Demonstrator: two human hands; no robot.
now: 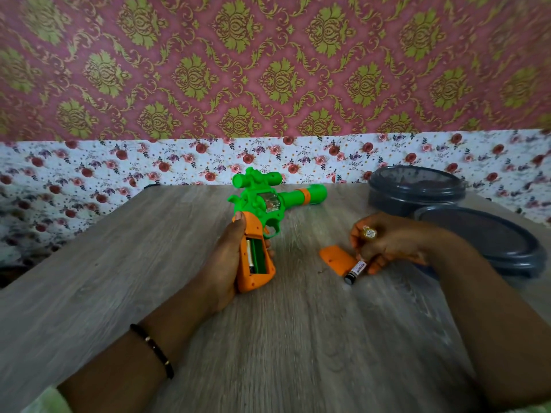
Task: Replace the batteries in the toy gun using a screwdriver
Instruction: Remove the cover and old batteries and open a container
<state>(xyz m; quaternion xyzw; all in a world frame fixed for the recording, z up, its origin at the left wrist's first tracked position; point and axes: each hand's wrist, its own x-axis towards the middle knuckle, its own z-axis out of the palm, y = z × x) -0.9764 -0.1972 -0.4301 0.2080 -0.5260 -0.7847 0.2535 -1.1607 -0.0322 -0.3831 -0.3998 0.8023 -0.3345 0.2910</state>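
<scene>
Left hand (222, 263) grips toy gun (259, 210) grip, open bay up. Right hand (384, 242) fingers pinch battery (355, 271) beside gun; cover (337, 259) parked there too.

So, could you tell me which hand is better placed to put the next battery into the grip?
Right. The right hand already pinches a battery, while the left hand grips the gun with its compartment open.

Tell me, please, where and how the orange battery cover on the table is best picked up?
Pinch the orange cover by its two long edges from above at its free left end: it lies flat, and the right hand with its battery crowds the other end.
</scene>
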